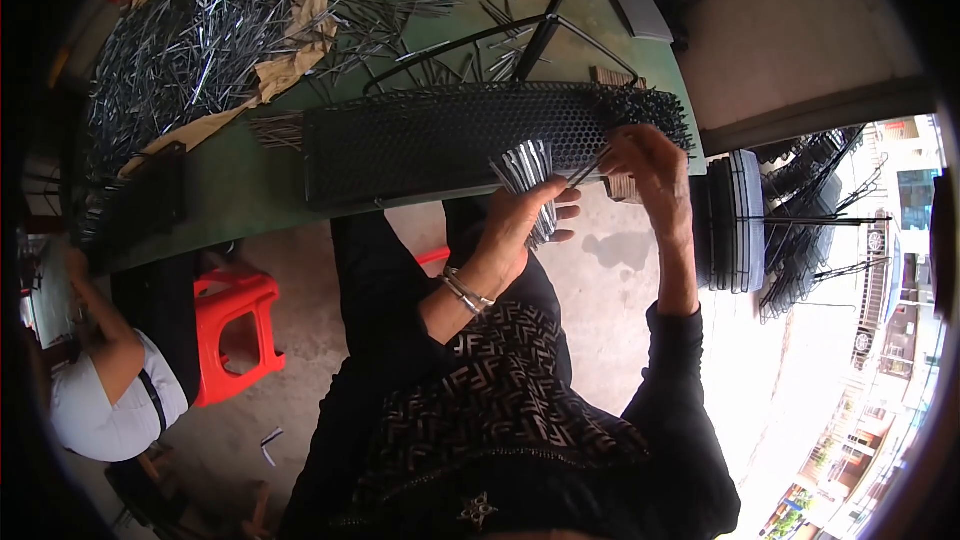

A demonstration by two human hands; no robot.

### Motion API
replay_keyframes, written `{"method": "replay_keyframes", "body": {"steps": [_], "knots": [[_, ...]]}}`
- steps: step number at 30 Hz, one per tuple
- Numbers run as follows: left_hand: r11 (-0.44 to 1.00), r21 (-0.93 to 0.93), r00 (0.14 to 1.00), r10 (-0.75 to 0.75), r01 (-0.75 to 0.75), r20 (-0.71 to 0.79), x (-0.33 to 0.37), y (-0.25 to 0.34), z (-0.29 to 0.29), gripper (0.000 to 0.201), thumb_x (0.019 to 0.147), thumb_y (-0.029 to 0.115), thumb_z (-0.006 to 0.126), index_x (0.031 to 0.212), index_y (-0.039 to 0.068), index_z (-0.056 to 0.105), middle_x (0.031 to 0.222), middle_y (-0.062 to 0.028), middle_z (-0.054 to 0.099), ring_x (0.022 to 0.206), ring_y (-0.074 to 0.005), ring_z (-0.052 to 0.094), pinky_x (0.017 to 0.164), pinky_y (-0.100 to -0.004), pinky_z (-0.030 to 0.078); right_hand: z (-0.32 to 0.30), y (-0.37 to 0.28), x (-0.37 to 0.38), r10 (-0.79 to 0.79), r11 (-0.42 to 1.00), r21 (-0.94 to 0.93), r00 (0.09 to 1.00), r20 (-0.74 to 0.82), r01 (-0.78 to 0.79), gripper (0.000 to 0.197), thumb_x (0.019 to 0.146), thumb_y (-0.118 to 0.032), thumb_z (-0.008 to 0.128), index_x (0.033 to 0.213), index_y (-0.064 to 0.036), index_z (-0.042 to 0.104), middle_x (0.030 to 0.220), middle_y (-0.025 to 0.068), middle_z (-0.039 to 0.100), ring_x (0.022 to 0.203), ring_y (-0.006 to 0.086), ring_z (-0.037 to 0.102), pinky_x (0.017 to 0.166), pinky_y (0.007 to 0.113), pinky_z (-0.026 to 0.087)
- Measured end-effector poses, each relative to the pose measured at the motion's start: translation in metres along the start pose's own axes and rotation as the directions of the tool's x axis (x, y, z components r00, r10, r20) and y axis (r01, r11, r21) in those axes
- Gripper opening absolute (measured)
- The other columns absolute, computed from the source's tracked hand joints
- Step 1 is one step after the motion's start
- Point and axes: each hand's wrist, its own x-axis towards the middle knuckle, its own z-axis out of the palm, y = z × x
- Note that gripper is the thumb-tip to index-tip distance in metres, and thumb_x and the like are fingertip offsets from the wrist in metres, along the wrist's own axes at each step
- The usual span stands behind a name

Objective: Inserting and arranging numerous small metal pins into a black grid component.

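Note:
A long black perforated metal panel (pixel 430 140) lies along the near edge of a green table (pixel 240 190); short metal pins stick out of its right end. My left hand (pixel 520 220) grips a bundle of thin metal pins (pixel 530 175) just in front of the panel. My right hand (pixel 645 165) pinches a single pin (pixel 590 168) at the panel's right end, beside the bristling pins. Two silver bangles ring my left wrist.
A big heap of loose metal pins (pixel 200 40) lies on brown paper at the table's far left. A black wire stand (pixel 560 10) rests across the table. A red plastic stool (pixel 235 330) and a seated person (pixel 110 380) are at left. Stacked black racks (pixel 740 220) stand at right.

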Motion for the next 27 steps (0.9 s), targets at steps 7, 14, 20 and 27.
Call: {"method": "replay_keyframes", "body": {"steps": [7,14,20,27], "knots": [[0.995,-0.083,0.997,-0.052,0.057,0.064,0.007,-0.005,0.003,0.030,0.090,0.027,0.068,0.108,0.004,0.059,0.097,-0.0163,0.069,0.086,-0.0264,0.071,0.068,-0.0385,0.062,-0.011,0.023,0.034,-0.263,0.906,-0.419,0.856,-0.445,0.061,0.013,0.094,-0.008,0.056,0.098,0.0020,0.063,0.079,0.0084,0.071,0.073,0.0124,0.068,0.071,0.026,0.055],[0.998,0.002,0.998,-0.056,0.056,0.009,0.007,-0.003,0.004,0.027,0.090,0.026,0.069,0.107,0.006,0.062,0.087,-0.0120,0.072,0.071,-0.0185,0.070,0.056,-0.0299,0.057,-0.009,0.048,0.050,-0.272,0.885,-0.460,0.882,-0.385,0.072,0.015,0.095,-0.014,0.056,0.098,-0.0023,0.065,0.078,0.0073,0.071,0.071,0.0107,0.067,0.067,0.025,0.051],[0.998,0.065,0.999,-0.005,0.002,0.035,0.004,-0.001,0.003,0.031,0.092,0.029,0.066,0.112,0.006,0.060,0.091,-0.0116,0.072,0.070,-0.0155,0.068,0.055,-0.0258,0.052,-0.005,0.053,0.058,-0.545,0.482,-0.869,0.814,-0.199,0.110,0.019,0.091,-0.021,0.063,0.104,-0.0084,0.069,0.094,0.0085,0.066,0.083,0.0223,0.065,0.072,0.034,0.051],[0.998,0.058,0.999,0.017,-0.020,0.048,-0.001,0.004,0.005,0.033,0.091,0.028,0.066,0.115,0.007,0.059,0.094,-0.0120,0.072,0.075,-0.0169,0.070,0.057,-0.0264,0.051,0.002,0.031,0.041,-0.312,0.698,-0.709,0.934,-0.174,0.101,0.030,0.090,-0.029,0.068,0.107,-0.0048,0.069,0.089,0.0059,0.065,0.080,0.0189,0.063,0.070,0.032,0.049]]}}
